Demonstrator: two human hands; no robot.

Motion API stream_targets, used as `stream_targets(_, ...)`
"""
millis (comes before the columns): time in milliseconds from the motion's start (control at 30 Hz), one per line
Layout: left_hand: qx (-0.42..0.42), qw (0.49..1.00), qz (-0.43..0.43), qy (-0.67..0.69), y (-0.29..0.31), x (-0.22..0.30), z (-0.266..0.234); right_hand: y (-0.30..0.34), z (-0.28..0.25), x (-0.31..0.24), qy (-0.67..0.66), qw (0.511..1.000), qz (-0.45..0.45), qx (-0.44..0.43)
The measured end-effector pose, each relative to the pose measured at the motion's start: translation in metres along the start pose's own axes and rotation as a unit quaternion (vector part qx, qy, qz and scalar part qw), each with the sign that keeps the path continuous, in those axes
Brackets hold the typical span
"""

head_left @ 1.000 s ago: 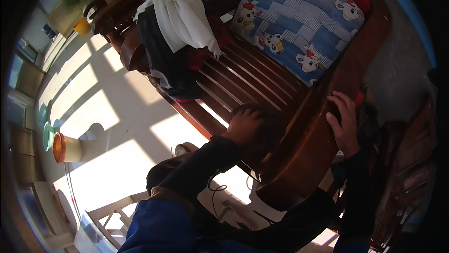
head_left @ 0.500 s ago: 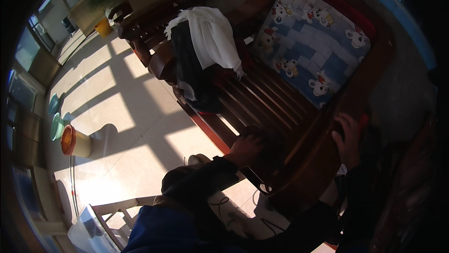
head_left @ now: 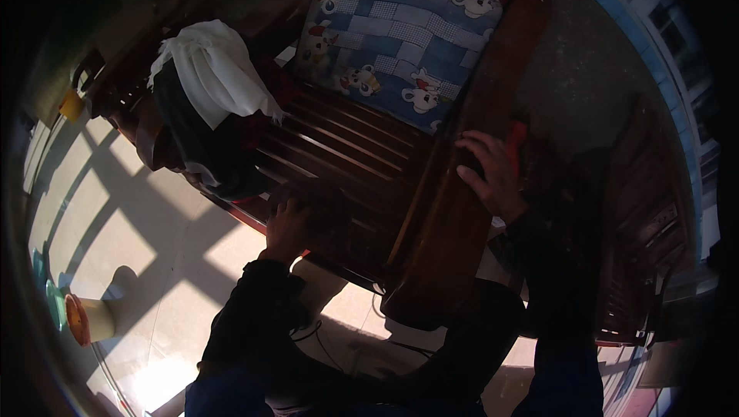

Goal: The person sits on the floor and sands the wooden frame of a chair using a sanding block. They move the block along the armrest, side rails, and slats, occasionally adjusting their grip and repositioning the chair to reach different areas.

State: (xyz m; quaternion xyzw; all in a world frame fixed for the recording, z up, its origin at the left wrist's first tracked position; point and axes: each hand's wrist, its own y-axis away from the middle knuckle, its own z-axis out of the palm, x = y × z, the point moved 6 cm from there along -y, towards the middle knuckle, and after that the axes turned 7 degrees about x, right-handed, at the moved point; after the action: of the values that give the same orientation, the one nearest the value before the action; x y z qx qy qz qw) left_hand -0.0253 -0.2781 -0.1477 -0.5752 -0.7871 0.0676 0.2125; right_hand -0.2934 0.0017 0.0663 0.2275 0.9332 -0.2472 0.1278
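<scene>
A dark brown wooden bench [head_left: 431, 240] with a slatted seat lies in front of me. My left hand [head_left: 286, 226] is at the seat's near left edge, its fingers curled over a dark thing [head_left: 319, 205] too shadowed to make out. My right hand [head_left: 493, 174] rests at the bench's broad armrest with fingers spread and thumb apart. Just beyond it is a red object [head_left: 516, 140], partly hidden by the hand. A blue patchwork cushion [head_left: 423, 28] printed with cartoon animals lies farther along the bench. A white fringed scarf [head_left: 215, 70] lies over dark clothing [head_left: 188, 120] at the left.
Sunlit floor tiles [head_left: 165, 263] stretch to the left, crossed by window shadows. An orange-rimmed bucket [head_left: 88, 318] and green basins [head_left: 54, 301] stand there. More dark wooden furniture [head_left: 639, 263] is at the right. Thin cables [head_left: 323, 344] lie on the floor below the bench.
My view has turned to the right, so the bench, cushion and scarf sit farther left in the picture. Both hands remain at the bench, the left over the dark thing, the right at the armrest.
</scene>
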Motion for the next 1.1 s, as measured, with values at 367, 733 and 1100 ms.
stream_targets(367, -0.135, 0.99, 0.014, -0.024, -0.008, 0.061, 0.036, 0.0, 0.005, 0.006, -0.025, 1.0, 0.011, -0.005)
stream_targets(733, -0.173, 0.983, -0.022, 0.05, -0.009, 0.06, 0.004, -0.001, -0.001, -0.002, -0.002, 1.0, -0.014, 0.009)
stream_targets(1100, -0.125, 0.985, -0.084, 0.088, -0.038, 0.058, -0.05, -0.002, 0.003, -0.004, 0.012, 0.999, -0.006, -0.037)
